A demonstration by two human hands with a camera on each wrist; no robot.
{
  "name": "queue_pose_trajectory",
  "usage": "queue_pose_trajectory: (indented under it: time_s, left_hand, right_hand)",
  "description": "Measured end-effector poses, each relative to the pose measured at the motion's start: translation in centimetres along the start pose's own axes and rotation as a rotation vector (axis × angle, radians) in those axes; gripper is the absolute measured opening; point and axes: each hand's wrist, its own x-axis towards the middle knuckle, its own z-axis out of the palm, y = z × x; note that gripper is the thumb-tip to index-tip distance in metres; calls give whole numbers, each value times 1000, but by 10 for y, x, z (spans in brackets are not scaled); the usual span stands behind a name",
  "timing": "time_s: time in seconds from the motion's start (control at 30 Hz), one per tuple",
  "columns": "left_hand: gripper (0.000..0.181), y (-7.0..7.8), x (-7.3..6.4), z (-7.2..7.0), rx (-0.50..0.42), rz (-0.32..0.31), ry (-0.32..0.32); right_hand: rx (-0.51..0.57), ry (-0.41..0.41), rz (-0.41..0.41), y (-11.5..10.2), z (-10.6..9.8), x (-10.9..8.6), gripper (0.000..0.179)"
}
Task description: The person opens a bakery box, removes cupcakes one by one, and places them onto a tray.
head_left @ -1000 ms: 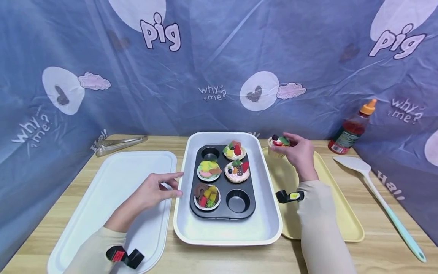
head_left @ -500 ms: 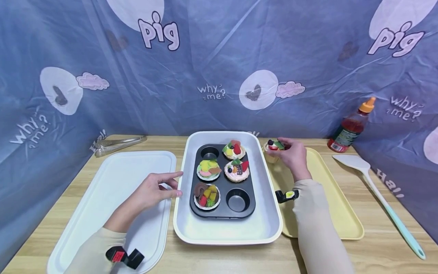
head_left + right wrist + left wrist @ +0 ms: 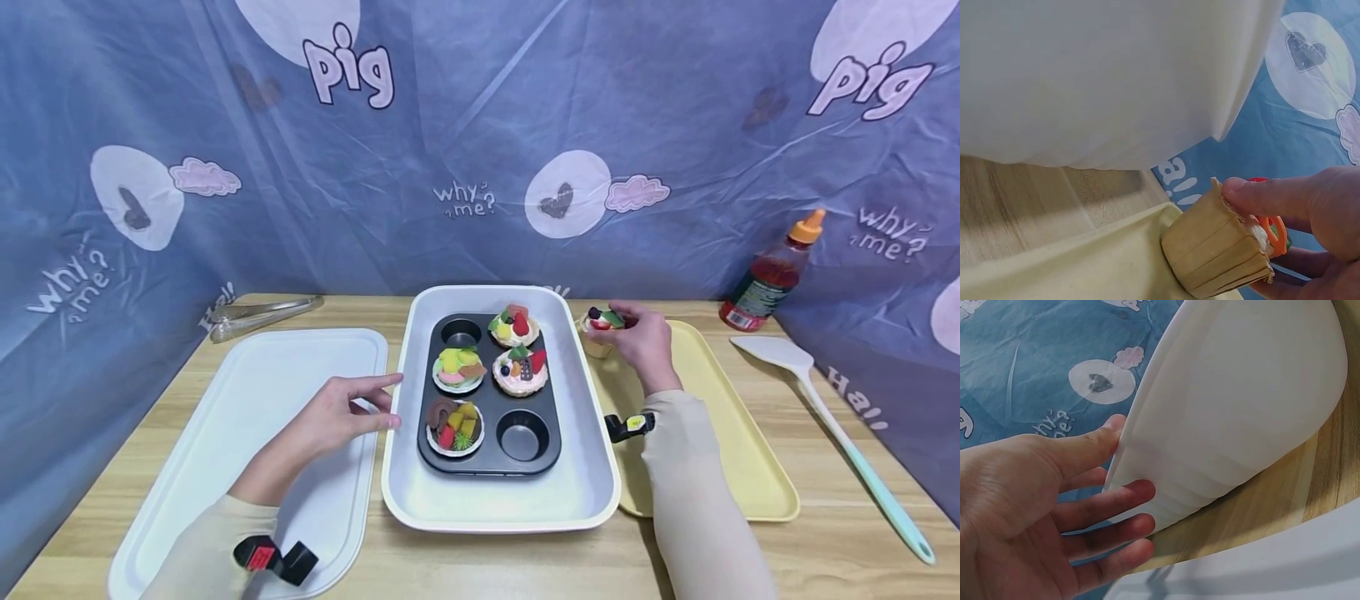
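Note:
My right hand (image 3: pixel 647 343) pinches a fruit-topped cupcake (image 3: pixel 1216 244) in a pleated tan paper case, thumb and fingers at its top edge. Its base sits in the far left corner of the yellow tray (image 3: pixel 738 433), seemingly touching it. With thumb and fingertips, my left hand (image 3: pixel 341 417) touches the left rim of a deep white tray (image 3: pixel 1210 394); its fingers are nearly straight. Inside that tray lies a dark muffin pan (image 3: pixel 491 462). Several fruit-topped cakes, including a chocolate one (image 3: pixel 455 427), fill some cups; the far left and near right cups are bare.
A flat white tray (image 3: pixel 277 392) lies on the left, metal tongs (image 3: pixel 262 318) behind it. At the right are a red sauce bottle (image 3: pixel 768 279) and a spatula (image 3: pixel 832 425) with a mint handle. Patterned blue cloth (image 3: pixel 480 125) closes off the back and sides.
The right hand has moved left and lowered the cupcake to the yellow tray's far left corner, then stayed there. The left hand keeps its place at the rim.

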Motion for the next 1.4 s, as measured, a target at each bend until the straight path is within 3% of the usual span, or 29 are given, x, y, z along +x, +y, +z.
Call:
queue_pose_trajectory:
  time_s: [0.6,0.83,1.0,1.17,1.4]
  left_hand:
    - [55,-2,0,0,32,-17,-2]
    - [55,-2,0,0,17,-25,-8]
    - [55,-2,-3,-3,23,-25,-8]
    - [55,-3,-4,-2,28,-18,-12]
    - [55,-3,0,-1,17,-7,-10]
  right_hand:
    - [29,-75,52,-4,-5,1,74]
    - [115,-87,53,-14,-16,-2,78]
    - [172,-82,51,-28,-21,-7,76]
    - [193,-75,-11,-50,-28,-14,69]
    - [266,-133,-59,-87,-29,-20,65]
